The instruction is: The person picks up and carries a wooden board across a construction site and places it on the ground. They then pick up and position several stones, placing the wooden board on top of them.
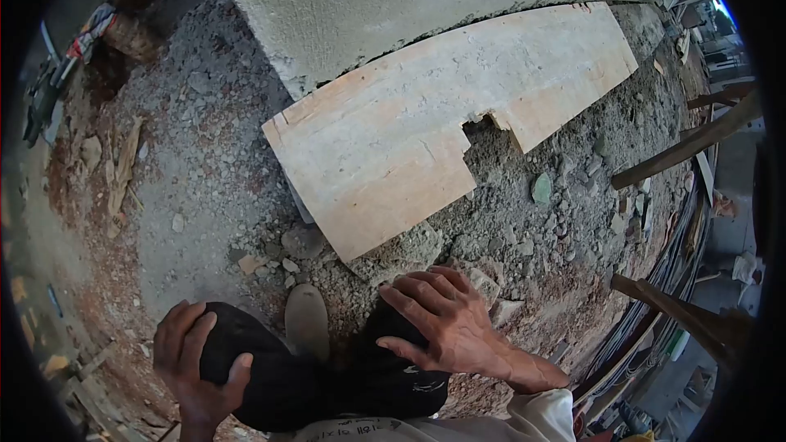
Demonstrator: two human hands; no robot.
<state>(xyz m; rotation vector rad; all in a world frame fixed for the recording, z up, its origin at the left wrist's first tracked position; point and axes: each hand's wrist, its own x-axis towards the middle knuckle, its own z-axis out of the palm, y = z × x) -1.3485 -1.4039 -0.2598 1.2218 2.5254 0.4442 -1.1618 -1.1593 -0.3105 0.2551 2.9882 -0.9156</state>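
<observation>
My left hand (196, 360) rests by my left knee, its thumb and fingers apart around the dark trousers (270, 368), with nothing in it. Over the other knee lies my right hand (446, 319), fingers bent and spread, also holding nothing. Ahead of both hands a pale plywood board (393, 139), dusty with cement, lies flat on the rubble. It has a rough notch cut into its near edge. The right hand's fingertips are a little way from the board's near corner, not touching it.
A plastered concrete wall (393, 0) stands behind the board. Gravel and stones (205, 164) cover the ground. Wooden poles (688, 143) jut in from the right, above a bundle of rods or cables (639, 344). A wood splinter (127, 164) and tools (61, 74) lie at left.
</observation>
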